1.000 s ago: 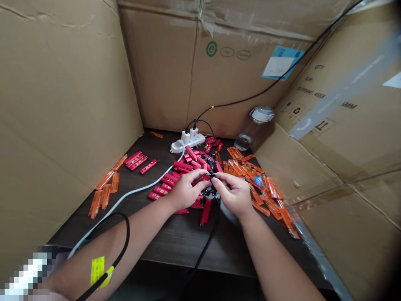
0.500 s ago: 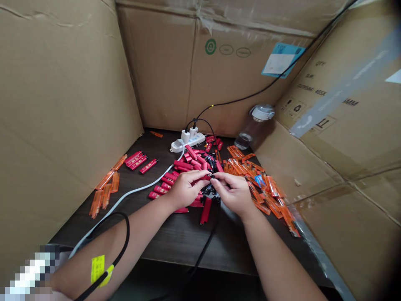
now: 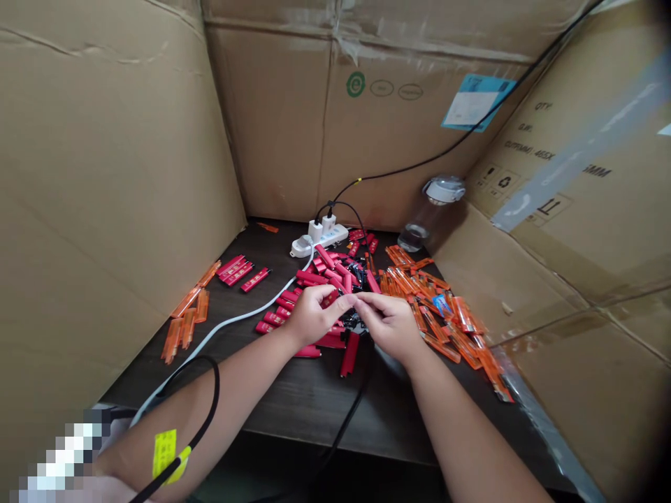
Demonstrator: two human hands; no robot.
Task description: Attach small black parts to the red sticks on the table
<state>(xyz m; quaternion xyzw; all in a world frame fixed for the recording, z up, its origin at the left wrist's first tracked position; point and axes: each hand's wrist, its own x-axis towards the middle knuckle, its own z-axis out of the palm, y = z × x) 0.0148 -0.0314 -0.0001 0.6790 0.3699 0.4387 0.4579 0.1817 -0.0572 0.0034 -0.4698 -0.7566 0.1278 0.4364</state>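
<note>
My left hand [image 3: 314, 316] and my right hand [image 3: 388, 325] meet above the middle of the dark table, fingertips together. The left hand pinches what looks like a red lighter [image 3: 331, 299], partly hidden by the fingers. A small black part [image 3: 355, 297] sits in my right fingertips, too small to make out clearly. Under the hands lies a heap of small black parts [image 3: 352, 321] among loose red lighters [image 3: 319, 276]. To the right spreads a pile of translucent orange lighters [image 3: 419, 300].
Cardboard walls [image 3: 105, 175] surround the dark table [image 3: 298, 398]. A white power strip [image 3: 319, 236] with plugged-in cables and a clear water bottle [image 3: 427, 216] stand at the back. A white cable [image 3: 225, 325] crosses the table's left side. Several orange lighters [image 3: 186, 314] lie by the left wall.
The whole scene sits slightly lower and further right in the view. My hands stay together at the pile, with only small finger movement.
</note>
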